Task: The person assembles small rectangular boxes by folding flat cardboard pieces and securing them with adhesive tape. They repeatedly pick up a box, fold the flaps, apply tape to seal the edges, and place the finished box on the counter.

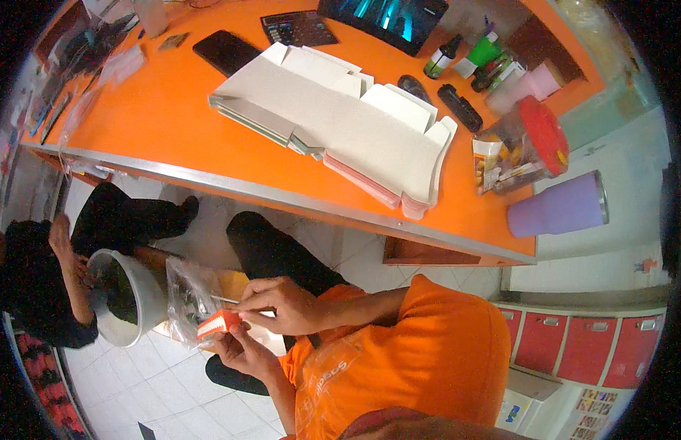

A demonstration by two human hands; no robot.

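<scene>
My left hand (247,356) pinches a small orange piece with a row of white ridges along its side (217,324); what it is exactly, I cannot make out. Just above it, my right hand (283,303) is closed on a thin pale stick-like tool (225,299), its fingers close to the orange piece. A crumpled clear plastic bag (185,290) lies right beside both hands, partly behind the orange piece. My hands are over my lap, between my dark-trousered legs.
A co-worker's hand (62,238) is by a white tub (148,297) with dark contents. The orange table (150,121) has a metal edge. On it lie flat cardboard pieces (304,99), a phone (227,51), a purple tumbler (557,205) and a red-lidded jar (513,150).
</scene>
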